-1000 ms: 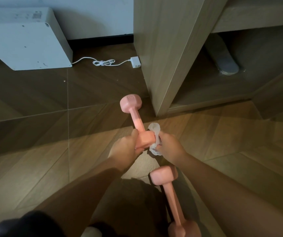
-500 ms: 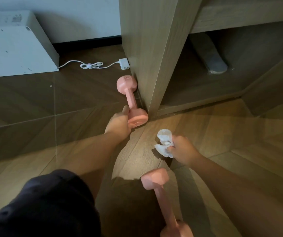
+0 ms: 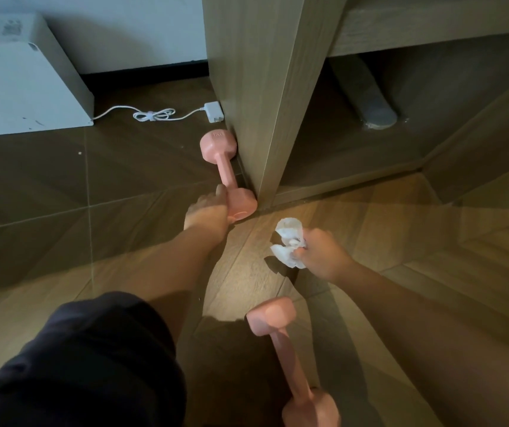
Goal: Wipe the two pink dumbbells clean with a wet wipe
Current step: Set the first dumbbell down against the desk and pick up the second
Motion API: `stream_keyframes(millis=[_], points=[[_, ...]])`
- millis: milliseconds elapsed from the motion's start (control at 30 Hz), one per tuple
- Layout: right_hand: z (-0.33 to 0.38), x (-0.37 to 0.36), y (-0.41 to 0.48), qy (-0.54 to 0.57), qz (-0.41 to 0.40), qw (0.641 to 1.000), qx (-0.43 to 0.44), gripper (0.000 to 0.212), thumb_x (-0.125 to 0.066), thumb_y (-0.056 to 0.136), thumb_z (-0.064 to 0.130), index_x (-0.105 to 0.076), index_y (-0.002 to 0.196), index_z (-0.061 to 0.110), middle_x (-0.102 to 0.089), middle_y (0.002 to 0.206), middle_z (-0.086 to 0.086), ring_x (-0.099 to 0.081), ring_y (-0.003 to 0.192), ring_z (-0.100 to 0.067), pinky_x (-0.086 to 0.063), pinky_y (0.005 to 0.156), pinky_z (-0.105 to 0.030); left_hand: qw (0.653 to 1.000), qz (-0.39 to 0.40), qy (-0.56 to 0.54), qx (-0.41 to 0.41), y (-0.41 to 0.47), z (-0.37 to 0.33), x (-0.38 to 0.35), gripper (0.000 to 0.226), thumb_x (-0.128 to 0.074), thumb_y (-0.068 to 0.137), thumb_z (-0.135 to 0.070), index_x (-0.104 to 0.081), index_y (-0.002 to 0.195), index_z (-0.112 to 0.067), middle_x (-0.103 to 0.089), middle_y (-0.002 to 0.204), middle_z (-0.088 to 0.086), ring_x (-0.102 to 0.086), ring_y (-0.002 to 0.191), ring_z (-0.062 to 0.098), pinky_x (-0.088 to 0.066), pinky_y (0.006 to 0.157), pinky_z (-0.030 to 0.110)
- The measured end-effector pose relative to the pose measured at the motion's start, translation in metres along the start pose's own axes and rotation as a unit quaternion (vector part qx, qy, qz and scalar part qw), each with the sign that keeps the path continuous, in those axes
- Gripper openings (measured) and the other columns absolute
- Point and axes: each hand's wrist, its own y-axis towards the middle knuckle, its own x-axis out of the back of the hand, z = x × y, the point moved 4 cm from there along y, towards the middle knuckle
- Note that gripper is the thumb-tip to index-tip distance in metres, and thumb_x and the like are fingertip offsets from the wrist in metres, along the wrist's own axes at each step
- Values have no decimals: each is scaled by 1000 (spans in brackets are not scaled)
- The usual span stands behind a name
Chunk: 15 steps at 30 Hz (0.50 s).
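Pink far dumbbell [image 3: 227, 175] lies on floor [image 3: 117, 186] against cabinet [image 3: 247, 87]; left hand [image 3: 207, 211] grips its near head, looks like set-down. Right hand [image 3: 324, 255] pinches wipe [image 3: 288, 248]. Likely next: let go, lift near dumbbell [image 3: 288, 362], wipe it.

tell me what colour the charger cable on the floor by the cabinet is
White. The charger cable and its plug show best in the head view, lying on the dark floor.

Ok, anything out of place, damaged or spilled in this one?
Nothing spilled or broken. The white box has dark scuff marks, and a bundled charger cable lies loose on the floor beyond the far dumbbell.
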Motion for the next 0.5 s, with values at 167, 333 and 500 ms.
stream_keyframes(millis=[167,333,500], points=[[-8,9,-11,13,-13,1000,-24,16,-61,94,22,-62,105,10,-59,82,1,-61,78,-13,-52,69,-28,998,-36,-20,36,-26,-4,4,67,-68,89,-28,-29,140,-10,-56,127,15,-54,117,32,-50,93,49],[-21,20,-40,21,9,1000,-20,19,-63,92,18,-64,109,9,-67,93,-6,-63,83,-18,-52,70,-32,983,-66,-141,97,-105,-3,-14,43,-62,91,-28,-41,126,-14,-56,116,9,-58,103,25,-53,87,46],[-29,26,-76,49,31,998,-17,22,-63,92,16,-63,111,5,-65,95,-8,-62,89,-23,-49,74,-34,971,139,-138,135,-195,-16,-74,13,-54,92,-25,-54,103,-19,-60,97,3,-59,87,18,-53,76,34]])
